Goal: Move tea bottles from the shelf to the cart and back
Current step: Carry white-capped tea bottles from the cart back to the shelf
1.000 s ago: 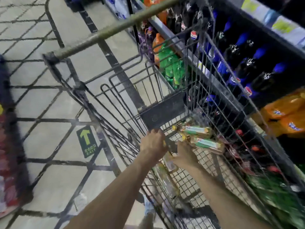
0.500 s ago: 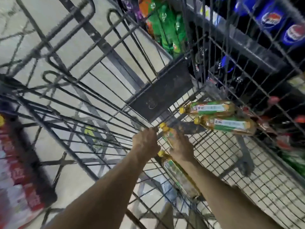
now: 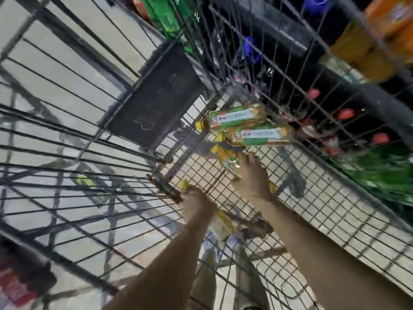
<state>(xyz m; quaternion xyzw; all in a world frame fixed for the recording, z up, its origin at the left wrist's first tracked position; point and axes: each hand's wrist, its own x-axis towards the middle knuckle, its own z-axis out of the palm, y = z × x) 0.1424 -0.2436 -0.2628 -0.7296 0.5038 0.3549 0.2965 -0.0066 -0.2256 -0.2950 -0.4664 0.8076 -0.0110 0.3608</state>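
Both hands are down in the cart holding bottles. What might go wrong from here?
1. The right hand holds a tea bottle close to the two lying bottles. A bump could send them rolling over the wire floor.
2. The left hand holds a second tea bottle near its cap, beside the cart's rusty corner. It may slip or catch there.

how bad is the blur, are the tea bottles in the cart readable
Head view: motion blur smears the cart bars and shelf bottles; the two lying tea bottles are recognisable, label text unreadable; the held bottles under the left hand and right hand are smeared; the wide-angle lens bows the bars.
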